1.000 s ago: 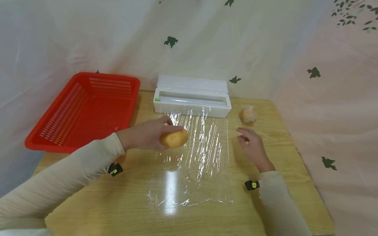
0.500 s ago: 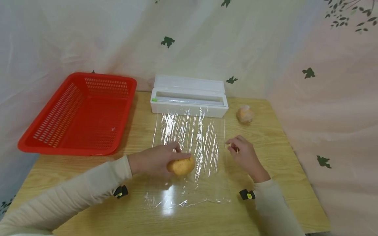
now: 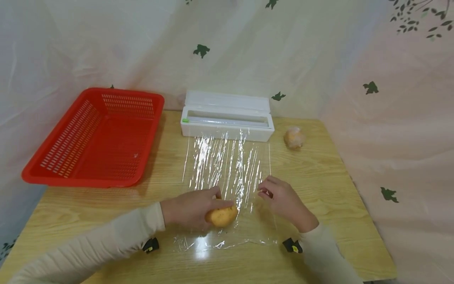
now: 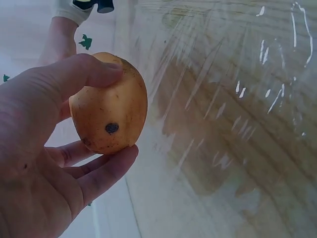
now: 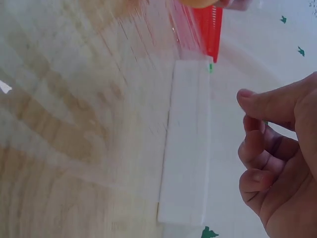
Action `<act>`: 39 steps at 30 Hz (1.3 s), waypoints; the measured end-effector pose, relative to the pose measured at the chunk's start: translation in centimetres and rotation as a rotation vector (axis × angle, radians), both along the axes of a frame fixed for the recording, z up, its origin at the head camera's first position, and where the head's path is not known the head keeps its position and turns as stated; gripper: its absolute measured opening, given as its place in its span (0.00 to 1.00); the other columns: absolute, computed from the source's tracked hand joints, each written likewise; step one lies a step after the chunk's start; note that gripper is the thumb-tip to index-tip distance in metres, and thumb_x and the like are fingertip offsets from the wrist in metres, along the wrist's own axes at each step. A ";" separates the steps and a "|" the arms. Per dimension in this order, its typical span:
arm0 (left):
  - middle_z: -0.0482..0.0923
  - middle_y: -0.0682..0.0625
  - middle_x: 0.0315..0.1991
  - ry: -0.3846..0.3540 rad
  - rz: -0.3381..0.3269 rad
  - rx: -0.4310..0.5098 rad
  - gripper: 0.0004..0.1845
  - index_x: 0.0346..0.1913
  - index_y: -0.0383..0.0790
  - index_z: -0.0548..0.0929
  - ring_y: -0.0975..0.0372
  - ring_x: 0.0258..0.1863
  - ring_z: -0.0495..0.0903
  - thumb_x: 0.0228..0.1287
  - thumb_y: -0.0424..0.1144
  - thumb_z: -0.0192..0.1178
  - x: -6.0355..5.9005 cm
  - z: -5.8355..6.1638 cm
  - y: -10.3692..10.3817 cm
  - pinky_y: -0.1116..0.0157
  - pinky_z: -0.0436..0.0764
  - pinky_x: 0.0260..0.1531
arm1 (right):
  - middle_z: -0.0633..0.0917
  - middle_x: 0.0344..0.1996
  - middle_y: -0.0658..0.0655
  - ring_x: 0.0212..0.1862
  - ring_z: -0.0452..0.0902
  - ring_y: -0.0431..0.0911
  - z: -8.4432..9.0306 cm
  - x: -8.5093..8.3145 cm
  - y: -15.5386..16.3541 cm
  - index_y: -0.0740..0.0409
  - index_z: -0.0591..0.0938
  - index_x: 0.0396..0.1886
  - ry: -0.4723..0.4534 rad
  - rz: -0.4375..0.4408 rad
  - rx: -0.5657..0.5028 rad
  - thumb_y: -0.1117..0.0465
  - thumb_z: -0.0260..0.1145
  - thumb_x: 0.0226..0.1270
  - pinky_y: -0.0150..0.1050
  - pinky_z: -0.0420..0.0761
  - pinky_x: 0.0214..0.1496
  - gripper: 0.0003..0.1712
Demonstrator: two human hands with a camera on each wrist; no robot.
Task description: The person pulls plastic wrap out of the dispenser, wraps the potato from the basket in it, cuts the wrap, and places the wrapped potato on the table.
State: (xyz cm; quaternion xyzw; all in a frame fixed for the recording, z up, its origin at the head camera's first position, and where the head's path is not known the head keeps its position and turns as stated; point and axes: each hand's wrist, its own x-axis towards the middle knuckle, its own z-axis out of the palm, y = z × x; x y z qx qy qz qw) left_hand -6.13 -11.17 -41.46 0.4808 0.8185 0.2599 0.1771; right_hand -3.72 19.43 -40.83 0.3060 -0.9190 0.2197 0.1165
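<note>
The potato (image 3: 221, 216) is gripped in the left hand (image 3: 191, 208) low over the cling film (image 3: 227, 185), at six o'clock from the dispenser (image 3: 227, 123). The right hand (image 3: 283, 201) hovers empty, fingers loosely curled. Setting down and folding film over seem next.

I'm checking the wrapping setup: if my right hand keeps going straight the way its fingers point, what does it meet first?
Probably the potato that the left hand grips: the right hand points left across the cling film toward it, though its height above the film is unclear.
</note>
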 end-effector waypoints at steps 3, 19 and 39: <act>0.72 0.51 0.53 0.018 -0.008 0.012 0.48 0.75 0.57 0.69 0.67 0.40 0.75 0.48 0.39 0.77 0.3 -0.6 0.2 0.71 0.78 0.38 | 0.80 0.29 0.49 0.29 0.76 0.39 -0.4 1.1 -0.7 0.59 0.82 0.35 0.019 0.079 0.072 0.69 0.76 0.56 0.30 0.79 0.29 0.10; 0.75 0.49 0.52 0.218 -0.040 -0.045 0.45 0.75 0.54 0.69 0.65 0.35 0.77 0.50 0.47 0.74 2.6 -2.7 1.8 0.71 0.78 0.29 | 0.72 0.30 0.43 0.28 0.64 0.33 -2.6 5.6 -3.4 0.50 0.77 0.29 -0.018 0.191 0.225 0.48 0.77 0.56 0.25 0.71 0.29 0.18; 0.66 0.40 0.70 0.534 0.084 0.058 0.41 0.74 0.48 0.69 0.48 0.65 0.71 0.60 0.57 0.69 6.7 -2.4 0.1 0.50 0.77 0.56 | 0.75 0.27 0.45 0.24 0.69 0.38 -5.0 7.1 -2.7 0.50 0.81 0.26 0.224 0.274 0.221 0.63 0.68 0.52 0.29 0.72 0.24 0.03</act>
